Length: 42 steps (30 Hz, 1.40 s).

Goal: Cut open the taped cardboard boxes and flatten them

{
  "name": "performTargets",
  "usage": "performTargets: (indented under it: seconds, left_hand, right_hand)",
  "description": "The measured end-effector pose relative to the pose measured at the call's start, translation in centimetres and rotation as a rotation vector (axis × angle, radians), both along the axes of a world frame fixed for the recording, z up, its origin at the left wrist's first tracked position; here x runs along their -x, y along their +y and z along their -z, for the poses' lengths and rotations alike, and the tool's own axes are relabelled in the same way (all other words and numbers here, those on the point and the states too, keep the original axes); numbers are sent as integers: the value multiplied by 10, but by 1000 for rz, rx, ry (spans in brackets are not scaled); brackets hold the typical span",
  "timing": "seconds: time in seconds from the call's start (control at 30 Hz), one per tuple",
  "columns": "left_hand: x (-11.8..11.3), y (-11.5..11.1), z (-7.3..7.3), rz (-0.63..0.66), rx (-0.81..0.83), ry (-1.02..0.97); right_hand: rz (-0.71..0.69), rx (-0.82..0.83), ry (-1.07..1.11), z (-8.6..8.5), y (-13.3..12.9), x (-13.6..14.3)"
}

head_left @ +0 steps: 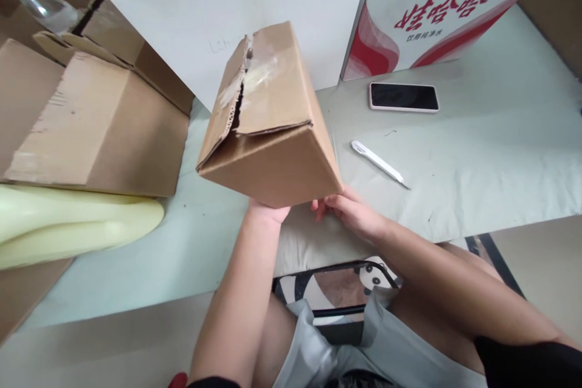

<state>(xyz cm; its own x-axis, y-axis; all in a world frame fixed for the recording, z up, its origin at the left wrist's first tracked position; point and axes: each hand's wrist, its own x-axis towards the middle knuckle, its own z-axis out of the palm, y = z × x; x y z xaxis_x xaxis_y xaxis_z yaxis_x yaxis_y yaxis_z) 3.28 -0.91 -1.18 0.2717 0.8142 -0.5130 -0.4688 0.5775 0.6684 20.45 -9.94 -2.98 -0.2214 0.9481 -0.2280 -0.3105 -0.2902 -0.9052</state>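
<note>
A brown cardboard box [268, 163] is tilted up over the near part of the table, its top flaps parted along a torn seam with remnants of clear tape. My left hand [269, 211] supports it from below; the box hides most of those fingers. At the lower right corner, my right hand [352, 209] has its fingers curled against the box's underside, partly out of sight. To the right of the box lies a white utility knife [379, 163] with its blade tip showing. Beyond the knife rests a phone [404, 97] with a dark screen.
White cartons [291, 24] stand along the back, one a red-and-white printed carton [431, 24]. Brown cardboard boxes [140, 127] and a clear bottle [43, 6] are at left, above a pale yellow rounded object [91, 224]. A pale green cloth [491, 151] covers the table.
</note>
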Motion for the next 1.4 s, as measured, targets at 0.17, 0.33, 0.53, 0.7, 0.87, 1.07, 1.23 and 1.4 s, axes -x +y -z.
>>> performTargets:
  seconds: [0.17, 0.33, 0.53, 0.7, 0.87, 1.07, 1.23, 1.4]
  left_hand:
    - [-5, -3, 0, -44, 27, -49]
    - [-11, -4, -10, -96, 42, -54]
    - [-23, -6, -11, -119, -78, -62]
    - [-22, -6, -5, -250, -81, 5]
    - [-20, -6, -13, -268, -34, -37]
    - [-10, -4, -13, -222, 33, -118]
    - [-8, -8, -10, -72, -44, -135]
    - [-4, -5, -5, -56, 24, -36]
  right_hand:
    - [-43, 31, -9, 0, 0, -3]
    - [17, 40, 89, -3, -1, -1]
    - [94, 152, 442, -11, 0, 2]
    - [126, 253, 533, -11, 0, 4]
    - [215, 269, 533, -15, 3, 1]
    - [180, 278, 507, -17, 4, 3]
    - [218, 245, 552, -19, 5, 1]
    - [243, 171, 400, -31, 8, -17]
